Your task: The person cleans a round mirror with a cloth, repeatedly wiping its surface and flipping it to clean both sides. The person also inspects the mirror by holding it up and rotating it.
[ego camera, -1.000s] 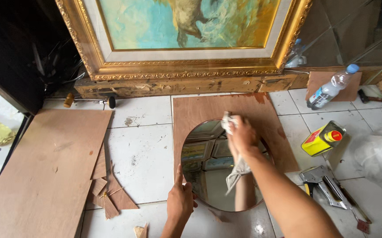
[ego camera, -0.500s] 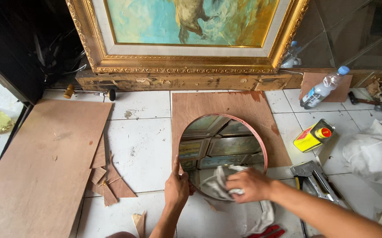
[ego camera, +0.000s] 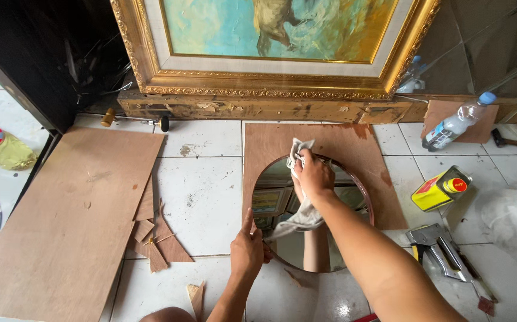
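- Gilt-framed painting: stood upright at the far edge of our white tiled floor.
- Large plywood sheet: lay flat at left, with offcuts beside it.
- Plywood square: lay under the mirror.
- Round mirror: lay flat before us.
- Our right hand: grip closed on a grey cloth, pressed against the glass.
- Our left hand: fingers pinching the mirror's near-left rim.
- Yellow can, plastic bottle, staple gun: lay at right.

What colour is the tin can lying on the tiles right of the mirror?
The tin can is yellow with a red top, clearest in the head view.
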